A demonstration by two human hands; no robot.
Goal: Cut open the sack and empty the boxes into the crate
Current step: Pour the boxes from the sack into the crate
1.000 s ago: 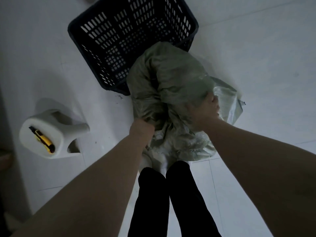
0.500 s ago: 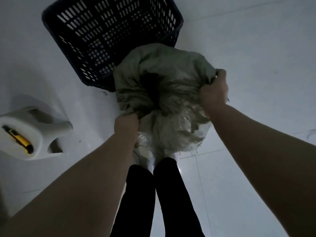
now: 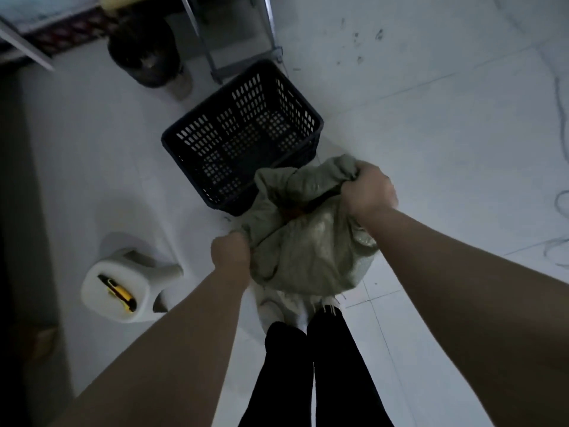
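Observation:
A grey-green woven sack [image 3: 308, 248] bulges in front of my legs, held up off the white floor. My left hand [image 3: 231, 251] grips its near left edge in a fist. At the far right edge my right hand [image 3: 368, 191] clutches a bunched fold. Between the two hands the sack's mouth gapes slightly, with something dark and orange just visible inside. The black perforated plastic crate [image 3: 243, 134] stands on the floor just beyond the sack, and nothing shows inside it.
A white plastic stool [image 3: 123, 288] stands at my left with a yellow-and-black utility knife [image 3: 118, 291] lying on its seat. A dark round bin [image 3: 144, 50] and metal frame legs [image 3: 215, 35] stand behind the crate. My black-trousered legs [image 3: 308, 365] are below the sack.
The view has pulled back and upward, so the crate now looks farther away. Both hands keep hold of the sack, which is bunched tighter and raised, its mouth turned toward the crate.

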